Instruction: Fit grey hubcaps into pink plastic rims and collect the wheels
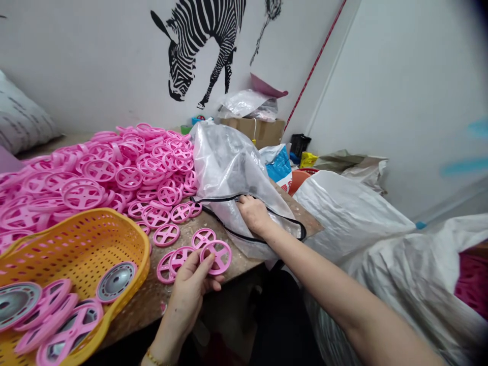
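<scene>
My left hand (194,284) pinches a pink spoked plastic wheel (216,257) between thumb and fingers, just off the table's front edge. Close behind it, more pink wheels (166,267) lie overlapping on the tabletop. My right hand (253,214) reaches into the mouth of a clear plastic bag (229,157) edged with black trim. Its fingers are curled, with the tips hidden, so what they hold cannot be made out. Grey shapes show dimly through the bag.
A large heap of pink wheels (99,173) covers the table's left and back. At front left, a yellow perforated basket (125,229) holds pink wheels and silver-grey discs (116,282). White sacks (351,208) stand at the right. Behind the bag sits a cardboard box (267,133).
</scene>
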The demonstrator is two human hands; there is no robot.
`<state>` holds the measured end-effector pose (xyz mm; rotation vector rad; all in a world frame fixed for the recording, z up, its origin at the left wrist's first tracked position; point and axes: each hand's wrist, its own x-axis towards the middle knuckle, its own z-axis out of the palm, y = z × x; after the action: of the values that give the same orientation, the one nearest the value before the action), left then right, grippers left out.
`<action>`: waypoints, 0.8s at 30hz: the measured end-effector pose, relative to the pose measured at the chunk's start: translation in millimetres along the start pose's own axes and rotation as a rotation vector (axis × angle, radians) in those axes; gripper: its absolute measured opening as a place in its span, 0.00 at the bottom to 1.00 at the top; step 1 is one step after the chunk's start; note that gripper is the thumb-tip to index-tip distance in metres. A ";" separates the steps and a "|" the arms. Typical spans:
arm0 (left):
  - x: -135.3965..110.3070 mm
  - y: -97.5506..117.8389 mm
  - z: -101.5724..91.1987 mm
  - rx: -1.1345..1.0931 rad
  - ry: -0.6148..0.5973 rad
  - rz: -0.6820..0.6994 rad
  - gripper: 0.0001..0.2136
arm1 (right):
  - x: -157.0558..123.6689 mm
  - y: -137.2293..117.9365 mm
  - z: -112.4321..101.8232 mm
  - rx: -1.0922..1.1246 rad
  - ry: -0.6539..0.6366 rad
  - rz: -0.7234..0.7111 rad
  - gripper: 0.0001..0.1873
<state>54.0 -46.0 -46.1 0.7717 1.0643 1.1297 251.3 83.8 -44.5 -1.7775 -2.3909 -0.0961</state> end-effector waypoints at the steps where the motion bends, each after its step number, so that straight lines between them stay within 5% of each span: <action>1: -0.2 -0.3 -0.1 0.000 -0.003 0.003 0.19 | -0.1 0.8 0.2 0.025 0.012 0.006 0.16; 12: -1.4 -1.4 -0.8 0.003 -0.001 0.002 0.19 | -32.2 14.1 -9.8 0.583 0.237 0.226 0.14; 19: 0.4 -2.5 4.8 0.073 0.013 0.020 0.19 | -77.8 4.1 -31.5 1.178 0.258 0.335 0.17; 24: -4.5 -0.7 8.5 0.073 0.013 -0.007 0.19 | -107.3 -23.7 -43.4 1.497 0.141 0.331 0.18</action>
<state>61.9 -50.3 -42.7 0.8185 1.1236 1.0960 262.7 -30.9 -18.5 -1.1766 -1.2054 1.1819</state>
